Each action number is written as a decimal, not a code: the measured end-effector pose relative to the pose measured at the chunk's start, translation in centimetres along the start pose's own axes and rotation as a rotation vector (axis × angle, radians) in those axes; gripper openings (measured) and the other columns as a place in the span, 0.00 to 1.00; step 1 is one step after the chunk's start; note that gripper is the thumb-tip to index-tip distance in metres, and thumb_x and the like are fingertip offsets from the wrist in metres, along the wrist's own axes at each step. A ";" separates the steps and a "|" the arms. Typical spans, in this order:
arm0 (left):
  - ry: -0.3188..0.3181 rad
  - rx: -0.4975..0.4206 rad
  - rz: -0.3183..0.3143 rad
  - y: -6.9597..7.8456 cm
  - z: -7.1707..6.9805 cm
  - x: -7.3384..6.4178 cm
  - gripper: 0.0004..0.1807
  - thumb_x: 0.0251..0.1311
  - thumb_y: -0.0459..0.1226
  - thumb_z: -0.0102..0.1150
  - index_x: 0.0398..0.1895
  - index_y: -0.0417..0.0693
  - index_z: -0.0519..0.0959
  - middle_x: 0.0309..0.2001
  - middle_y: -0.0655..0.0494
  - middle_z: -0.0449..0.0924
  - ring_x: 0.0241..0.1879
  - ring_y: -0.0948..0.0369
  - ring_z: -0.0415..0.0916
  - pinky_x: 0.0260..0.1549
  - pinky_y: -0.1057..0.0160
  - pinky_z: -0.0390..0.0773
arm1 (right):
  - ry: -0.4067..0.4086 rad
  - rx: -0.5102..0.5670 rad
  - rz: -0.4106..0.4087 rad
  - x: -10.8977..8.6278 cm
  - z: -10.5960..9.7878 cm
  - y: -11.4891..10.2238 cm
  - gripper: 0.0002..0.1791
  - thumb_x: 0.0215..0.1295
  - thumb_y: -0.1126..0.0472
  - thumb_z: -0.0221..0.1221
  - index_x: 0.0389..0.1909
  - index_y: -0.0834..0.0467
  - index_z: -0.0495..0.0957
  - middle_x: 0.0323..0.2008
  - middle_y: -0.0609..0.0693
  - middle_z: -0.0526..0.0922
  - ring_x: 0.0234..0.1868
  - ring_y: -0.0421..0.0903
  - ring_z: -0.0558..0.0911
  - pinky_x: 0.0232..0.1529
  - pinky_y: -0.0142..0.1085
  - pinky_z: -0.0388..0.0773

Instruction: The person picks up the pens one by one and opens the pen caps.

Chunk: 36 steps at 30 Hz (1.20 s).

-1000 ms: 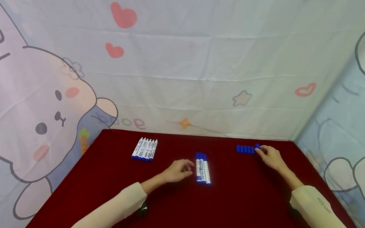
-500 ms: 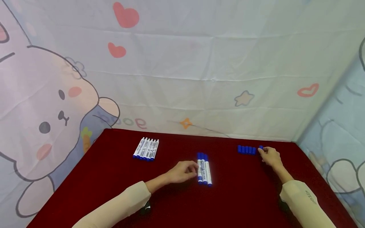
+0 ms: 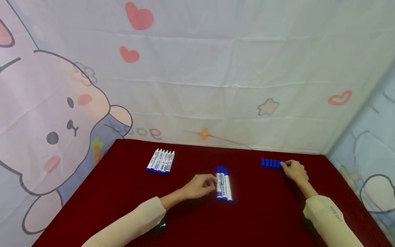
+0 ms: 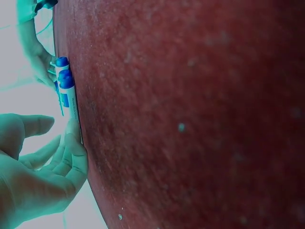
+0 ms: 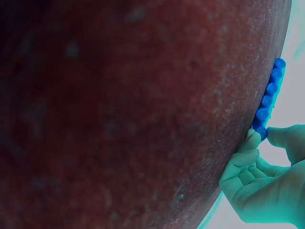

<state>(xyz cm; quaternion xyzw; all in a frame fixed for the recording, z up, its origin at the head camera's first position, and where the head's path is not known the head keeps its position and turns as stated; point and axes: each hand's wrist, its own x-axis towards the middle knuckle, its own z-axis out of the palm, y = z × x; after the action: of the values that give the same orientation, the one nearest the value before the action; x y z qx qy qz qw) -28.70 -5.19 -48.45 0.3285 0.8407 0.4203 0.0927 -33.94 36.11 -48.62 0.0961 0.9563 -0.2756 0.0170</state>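
My right hand (image 3: 295, 171) pinches a blue marker cap (image 5: 260, 132) between thumb and fingers, at the right end of a row of blue caps (image 3: 271, 163). In the right wrist view that cap lies right up against the others in line. My left hand (image 3: 200, 186), fingers loosely bent, rests beside three capped whiteboard markers (image 3: 224, 187), its fingertips right at the leftmost one. These markers are white with blue caps, side by side, caps pointing away from me. The left wrist view shows the left hand (image 4: 45, 167) with thumb apart from the fingers, holding nothing.
Several uncapped white markers (image 3: 160, 162) lie in a neat row at the back left, tips away from me. A dark red cloth (image 3: 191, 223) covers the table. A printed curtain (image 3: 197, 68) hangs along the table's far edge.
My right hand has brought the last cap, which stood tilted and apart, down into line against the row. The left hand has shifted slightly right to the markers; the view has turned a little.
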 end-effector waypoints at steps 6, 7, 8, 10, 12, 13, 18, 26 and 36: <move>0.024 0.021 -0.031 0.2 0.6 0.9 0.17 0.67 0.28 0.57 0.56 0.26 0.76 0.39 0.38 0.85 0.27 0.56 0.84 0.26 0.73 0.80 | -0.005 -0.021 -0.006 -0.1 -0.3 0.1 0.33 0.79 0.48 0.44 0.66 0.73 0.68 0.64 0.75 0.72 0.60 0.74 0.75 0.48 0.61 0.79; 0.030 0.024 -0.035 0.2 0.7 1.1 0.17 0.67 0.28 0.57 0.56 0.26 0.76 0.38 0.38 0.85 0.26 0.56 0.83 0.25 0.73 0.79 | -0.008 -0.019 -0.008 -0.1 -0.3 0.1 0.33 0.79 0.48 0.44 0.66 0.73 0.68 0.64 0.75 0.71 0.60 0.74 0.75 0.48 0.61 0.79; 0.036 0.026 -0.043 0.3 0.7 1.3 0.18 0.66 0.29 0.57 0.56 0.26 0.76 0.38 0.38 0.86 0.27 0.56 0.83 0.25 0.73 0.80 | -0.012 -0.017 -0.010 -0.1 -0.4 0.2 0.33 0.79 0.47 0.44 0.66 0.73 0.68 0.65 0.76 0.71 0.60 0.75 0.75 0.49 0.61 0.79; 0.047 0.026 -0.066 0.4 0.9 1.7 0.19 0.66 0.29 0.57 0.57 0.26 0.75 0.38 0.39 0.86 0.26 0.57 0.83 0.25 0.72 0.80 | -0.005 -0.018 -0.029 -0.2 -0.5 0.3 0.34 0.79 0.48 0.44 0.66 0.75 0.68 0.64 0.76 0.72 0.59 0.74 0.75 0.50 0.61 0.79; 0.061 0.023 -0.091 0.5 1.0 1.9 0.20 0.65 0.30 0.58 0.58 0.26 0.75 0.38 0.40 0.86 0.25 0.60 0.82 0.25 0.72 0.79 | -0.004 -0.002 -0.050 -0.4 -0.6 0.4 0.34 0.78 0.49 0.44 0.65 0.77 0.68 0.54 0.75 0.79 0.51 0.70 0.81 0.45 0.56 0.81; 0.066 0.026 -0.103 0.5 1.0 2.0 0.20 0.65 0.30 0.59 0.58 0.26 0.75 0.38 0.40 0.86 0.25 0.62 0.81 0.24 0.72 0.79 | -0.006 0.010 -0.063 -0.5 -0.6 0.5 0.34 0.78 0.49 0.44 0.65 0.78 0.67 0.47 0.73 0.83 0.44 0.67 0.83 0.41 0.53 0.81; 0.084 0.055 -0.130 0.6 1.2 2.1 0.24 0.64 0.32 0.62 0.59 0.25 0.74 0.36 0.42 0.86 0.23 0.65 0.76 0.22 0.72 0.74 | -0.028 0.073 -0.118 -1.8 -0.6 0.3 0.33 0.79 0.52 0.47 0.66 0.79 0.62 0.27 0.59 0.83 0.22 0.44 0.78 0.25 0.38 0.75; 0.118 0.158 -0.204 0.9 1.6 2.2 0.32 0.57 0.37 0.70 0.61 0.28 0.73 0.36 0.48 0.87 0.31 0.61 0.80 0.28 0.68 0.77 | 0.040 0.077 -0.224 -3.6 -0.4 -1.0 0.29 0.79 0.53 0.51 0.64 0.76 0.67 0.39 0.66 0.85 0.29 0.46 0.81 0.27 0.38 0.74; 0.155 0.247 -0.363 1.5 1.8 2.9 0.32 0.53 0.44 0.72 0.60 0.38 0.77 0.29 0.57 0.82 0.25 0.64 0.74 0.23 0.65 0.71 | 0.029 0.126 -0.390 -6.5 -0.4 -5.0 0.22 0.77 0.58 0.55 0.61 0.72 0.72 0.34 0.59 0.83 0.24 0.40 0.77 0.20 0.32 0.69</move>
<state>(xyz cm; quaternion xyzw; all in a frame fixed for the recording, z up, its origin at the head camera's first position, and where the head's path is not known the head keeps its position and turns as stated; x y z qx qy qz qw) -29.50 -1.57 -48.07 0.1477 0.9357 0.3147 0.0610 -28.55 31.06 -45.12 -0.0861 0.9377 -0.3317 -0.0566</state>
